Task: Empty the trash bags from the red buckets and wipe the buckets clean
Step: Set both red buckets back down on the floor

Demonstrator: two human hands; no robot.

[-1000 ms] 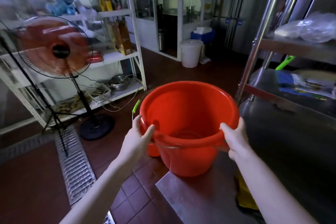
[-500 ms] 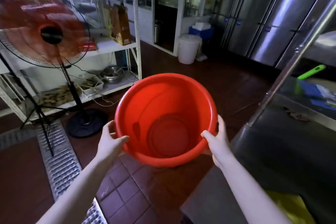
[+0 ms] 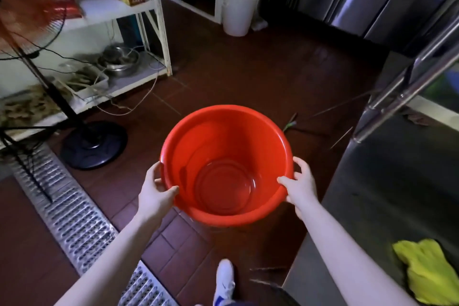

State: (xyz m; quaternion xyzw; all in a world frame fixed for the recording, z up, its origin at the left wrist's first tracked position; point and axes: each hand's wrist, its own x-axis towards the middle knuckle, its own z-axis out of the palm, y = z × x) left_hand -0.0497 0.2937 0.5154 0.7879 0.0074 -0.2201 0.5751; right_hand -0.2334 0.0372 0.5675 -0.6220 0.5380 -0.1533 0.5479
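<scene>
The red bucket (image 3: 223, 146) is held by its rim on both sides over the dark tiled floor (image 3: 248, 69), just left of the steel table (image 3: 397, 181). Its mouth is turned up towards the camera, so the red inner wall and the ringed bottom are seen.

The rim is gripped at the left by the left hand (image 3: 155, 192). The thumb (image 3: 171, 190) is hooked over the rim and laid against the inside wall. The fingers (image 3: 155, 169) are curled round the outside, and only their upper parts are seen. The rim is gripped at the right by the right hand (image 3: 300, 186) in the same manner. Its thumb (image 3: 283, 179) is pressed over the rim on the inside, and its fingers (image 3: 301, 163) are wrapped round the outer edge. Both hands are closed narrowly, with only the rim's thickness kept between thumb and fingers.

A yellow cloth (image 3: 427, 271) is seen crumpled on the table, near its front edge and well apart from the bucket. A metal drain grate (image 3: 74, 213) is set in the floor at the left, and the round black base of a fan (image 3: 94, 143) is stood beside it. A white shoe (image 3: 224, 281) is seen below the bucket.
</scene>
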